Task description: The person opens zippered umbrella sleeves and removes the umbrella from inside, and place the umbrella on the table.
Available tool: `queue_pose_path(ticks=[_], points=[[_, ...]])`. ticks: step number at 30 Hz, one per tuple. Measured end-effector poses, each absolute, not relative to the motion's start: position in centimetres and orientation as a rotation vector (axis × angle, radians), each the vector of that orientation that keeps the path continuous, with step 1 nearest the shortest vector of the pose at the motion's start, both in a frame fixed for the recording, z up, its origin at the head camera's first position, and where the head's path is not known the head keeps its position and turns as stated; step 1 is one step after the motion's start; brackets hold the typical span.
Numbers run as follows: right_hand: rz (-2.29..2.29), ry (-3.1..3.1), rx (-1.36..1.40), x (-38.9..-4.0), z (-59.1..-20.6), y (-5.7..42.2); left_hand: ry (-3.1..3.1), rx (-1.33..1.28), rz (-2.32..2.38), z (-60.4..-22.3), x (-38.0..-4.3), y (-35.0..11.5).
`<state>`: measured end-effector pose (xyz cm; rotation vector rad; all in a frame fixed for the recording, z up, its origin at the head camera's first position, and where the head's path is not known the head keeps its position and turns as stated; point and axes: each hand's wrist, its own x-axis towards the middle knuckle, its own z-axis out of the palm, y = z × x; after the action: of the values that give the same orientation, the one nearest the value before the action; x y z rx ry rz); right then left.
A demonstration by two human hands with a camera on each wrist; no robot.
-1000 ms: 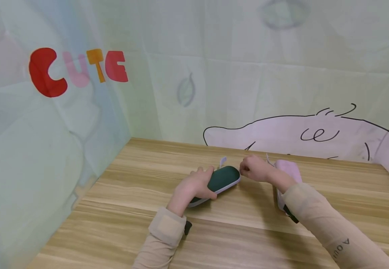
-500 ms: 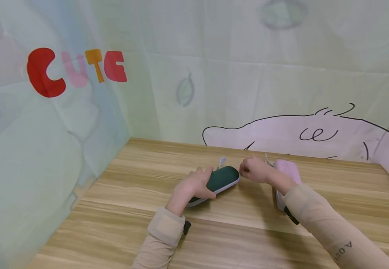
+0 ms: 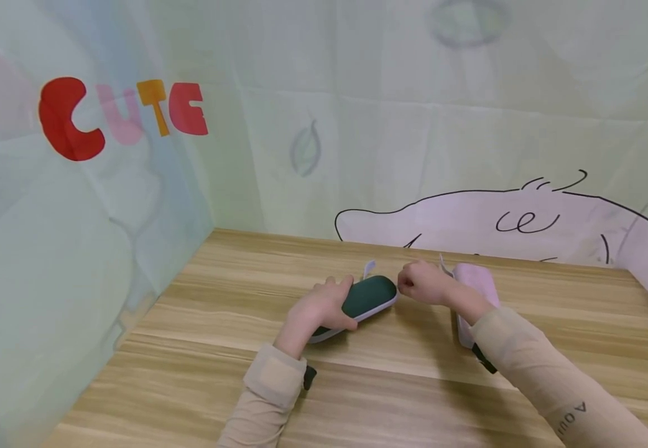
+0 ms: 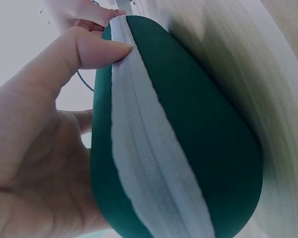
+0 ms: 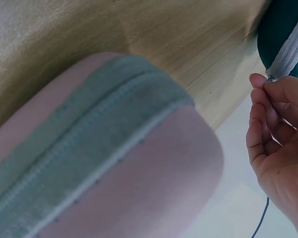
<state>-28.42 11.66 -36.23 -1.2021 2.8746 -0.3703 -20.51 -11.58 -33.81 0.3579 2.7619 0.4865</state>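
A dark green zip case point(image 3: 370, 296) with a pale zipper band lies slanted on the wooden table. My left hand point(image 3: 324, 306) grips it across the top from the near left, and in the left wrist view the thumb point(image 4: 107, 52) presses on the zipper band point(image 4: 144, 124). At the case's far right end, my right hand point(image 3: 426, 282) pinches the small zipper pull point(image 5: 270, 78) between thumb and forefinger, the other fingers curled. The zipper looks closed along the side facing the left wrist camera. Most of the pull is hidden by the fingertips.
A pink zip case point(image 3: 476, 281) with a grey-green zipper band lies just right of the green one, partly under my right forearm. A pale loop strap point(image 3: 369, 267) sticks up behind the green case. Printed cloth walls point(image 3: 279, 155) stand at the table's back and left.
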Motion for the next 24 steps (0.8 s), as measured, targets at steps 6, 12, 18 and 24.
queue_pose_path(ticks=[6, 12, 18, 24], points=[[-0.373, 2.874, -1.222, -28.2, -36.0, 11.5, 2.759, 0.355, 0.491, -33.8, -20.4, -11.7], [-0.367, 2.871, -1.231, -27.9, -35.7, 11.4, 2.760, 0.339, 0.494, -33.7, -20.5, -11.8], [-0.364, 2.885, -1.265, -27.6, -35.8, 11.6, 2.761, 0.345, 0.491, -33.7, -20.5, -11.8], [-0.378, 2.902, -1.309, -27.2, -35.9, 11.8, 2.765, 0.349, 0.493, -33.7, -20.5, -11.7]])
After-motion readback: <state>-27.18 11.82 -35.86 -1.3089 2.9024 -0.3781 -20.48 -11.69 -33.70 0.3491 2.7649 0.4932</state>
